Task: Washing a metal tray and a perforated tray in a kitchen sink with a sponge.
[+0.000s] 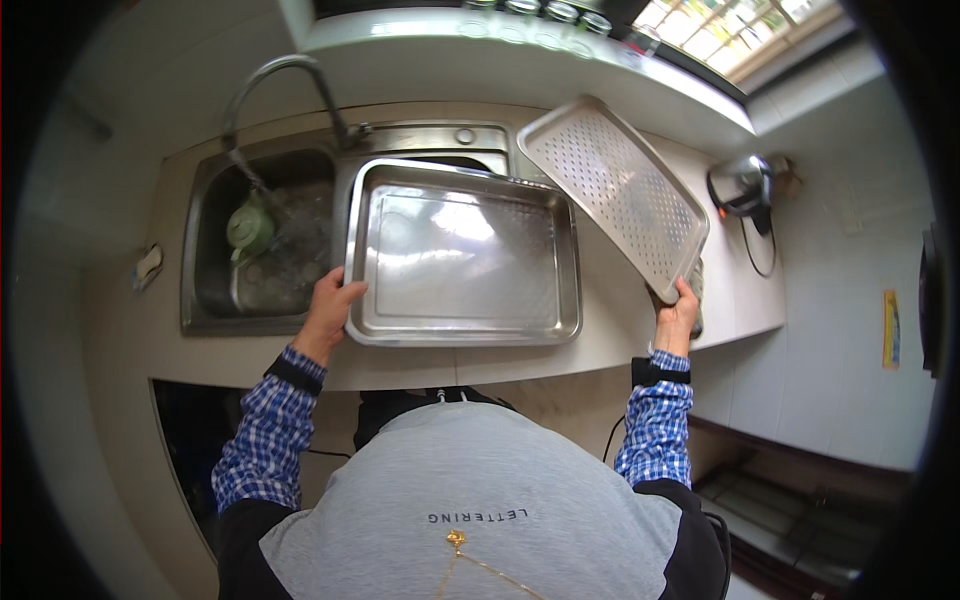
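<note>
My left hand (pixel 327 309) grips the left rim of a deep rectangular stainless steel tray (pixel 465 255), its thumb over the edge. The tray lies partly over the right basin of the sink and partly over the counter. In my right hand (pixel 677 313) is the near corner of a perforated metal tray (pixel 615 191). That perforated tray is tilted, and its left side stands close to the deep tray's back right corner; I cannot tell whether they touch. Part of a dark and greyish item (pixel 697 300) shows behind my right hand, mostly hidden.
Water runs from a curved faucet (pixel 279 64) into the left sink basin (pixel 300 300), where a green teapot (pixel 251 227) sits. A soap bar (pixel 148 264) lies left of the sink. An electric kettle (pixel 742 187) stands at right. Several glasses (pixel 559 13) line the windowsill (pixel 420 31).
</note>
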Demonstrator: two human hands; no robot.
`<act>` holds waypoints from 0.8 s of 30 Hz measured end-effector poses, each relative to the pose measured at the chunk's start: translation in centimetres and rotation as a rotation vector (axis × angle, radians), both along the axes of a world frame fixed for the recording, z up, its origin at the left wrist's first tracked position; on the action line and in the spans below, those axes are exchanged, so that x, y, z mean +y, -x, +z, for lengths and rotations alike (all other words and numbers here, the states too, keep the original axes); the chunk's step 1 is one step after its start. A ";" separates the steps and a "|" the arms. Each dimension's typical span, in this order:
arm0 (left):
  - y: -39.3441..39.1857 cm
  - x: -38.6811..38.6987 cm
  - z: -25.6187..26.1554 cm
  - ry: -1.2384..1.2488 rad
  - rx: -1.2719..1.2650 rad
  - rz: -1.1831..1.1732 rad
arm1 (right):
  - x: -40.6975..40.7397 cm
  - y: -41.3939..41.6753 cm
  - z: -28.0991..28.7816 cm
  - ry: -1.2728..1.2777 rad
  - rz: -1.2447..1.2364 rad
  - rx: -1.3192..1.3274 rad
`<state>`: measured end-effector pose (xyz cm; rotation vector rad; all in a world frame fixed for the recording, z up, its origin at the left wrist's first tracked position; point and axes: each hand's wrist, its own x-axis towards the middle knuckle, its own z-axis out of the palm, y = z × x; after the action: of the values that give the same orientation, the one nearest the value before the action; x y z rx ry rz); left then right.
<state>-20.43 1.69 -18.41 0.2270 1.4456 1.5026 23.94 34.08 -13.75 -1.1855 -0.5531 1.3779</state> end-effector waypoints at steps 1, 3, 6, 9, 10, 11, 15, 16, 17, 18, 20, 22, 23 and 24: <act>0.1 -2.0 1.0 0.005 0.000 0.051 | 0.0 0.3 -0.7 0.012 0.018 0.037; -0.1 -6.0 3.0 0.007 0.009 0.130 | -0.6 1.3 -1.4 0.043 0.056 0.025; -0.9 -10.9 6.6 0.010 0.020 0.254 | -1.1 1.5 -3.4 0.101 0.089 0.073; -1.5 -15.7 9.1 0.064 0.048 0.377 | -2.4 1.4 -4.6 0.130 0.094 0.026; -1.9 -16.6 9.7 0.060 0.044 0.425 | -2.5 1.2 -4.8 0.110 0.085 -0.045; -2.1 -17.5 10.1 0.053 0.037 0.470 | -2.4 1.0 -5.0 0.110 0.102 -0.046; -1.7 -22.3 10.0 0.085 0.067 0.622 | -2.9 1.4 -3.4 0.162 -0.017 -0.175; -1.4 -23.3 10.3 0.089 0.088 0.640 | -2.4 0.8 -3.8 0.144 -0.061 -0.281; -1.0 -24.4 10.4 0.089 0.084 0.645 | -1.8 0.4 -4.2 0.126 -0.105 -0.387; -0.6 -25.1 10.6 0.087 0.126 0.668 | -1.5 0.2 -4.4 0.092 -0.140 -0.514; 0.0 -25.9 10.8 0.081 0.186 0.711 | -0.9 -0.3 -4.5 0.107 -0.119 -0.602; 0.6 -26.2 11.4 0.113 0.229 0.743 | -0.7 -0.5 -4.0 0.169 -0.049 -0.721; 0.9 -26.3 11.9 0.139 0.283 0.771 | -0.9 -0.2 -3.8 0.068 -0.058 -0.904; 1.1 -25.9 12.6 0.128 0.291 0.806 | -1.5 1.0 -2.8 -0.039 -0.063 -1.087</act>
<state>-21.53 -24.22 -5.78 -0.2659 1.9963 2.0552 22.95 32.55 -16.52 -1.8586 -1.2606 0.5572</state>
